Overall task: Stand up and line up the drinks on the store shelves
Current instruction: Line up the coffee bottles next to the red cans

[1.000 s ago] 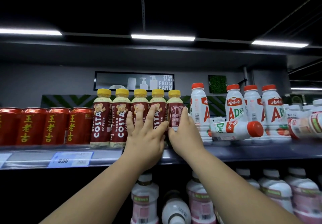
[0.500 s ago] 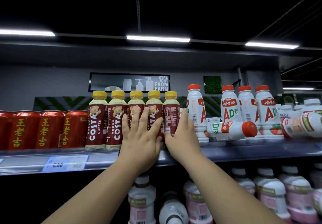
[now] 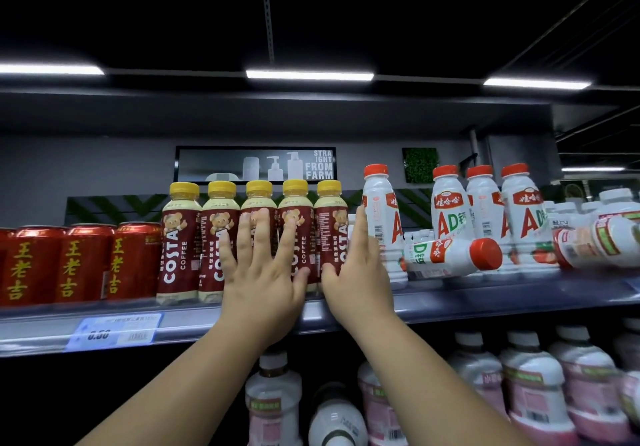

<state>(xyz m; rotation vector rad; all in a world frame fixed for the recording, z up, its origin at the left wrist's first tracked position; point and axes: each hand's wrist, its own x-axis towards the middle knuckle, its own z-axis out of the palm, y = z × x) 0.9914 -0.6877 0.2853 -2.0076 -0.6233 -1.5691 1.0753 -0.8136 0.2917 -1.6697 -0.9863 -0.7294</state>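
Several Costa coffee bottles (image 3: 181,237) with yellow caps stand upright in a row on the upper shelf (image 3: 485,298). My left hand (image 3: 265,279) lies flat against the fronts of the middle bottles, fingers spread. My right hand (image 3: 358,272) presses flat on the right side of the rightmost Costa bottle (image 3: 330,223). To the right stand white AD milk bottles (image 3: 450,208) with red caps. One white bottle (image 3: 450,258) lies on its side in front of them, and another toppled bottle (image 3: 595,246) lies at the far right.
Red cans (image 3: 72,262) with yellow characters stand at the shelf's left. A blue price tag (image 3: 116,331) sits on the shelf's front edge. Pink-labelled bottles (image 3: 533,386) fill the lower shelf, one lying with its cap toward me (image 3: 334,418).
The view has shifted slightly; the shelf sits lower in the frame. Both hands stay pressed on the Costa bottles, the left fingers spreading a bit wider across them.
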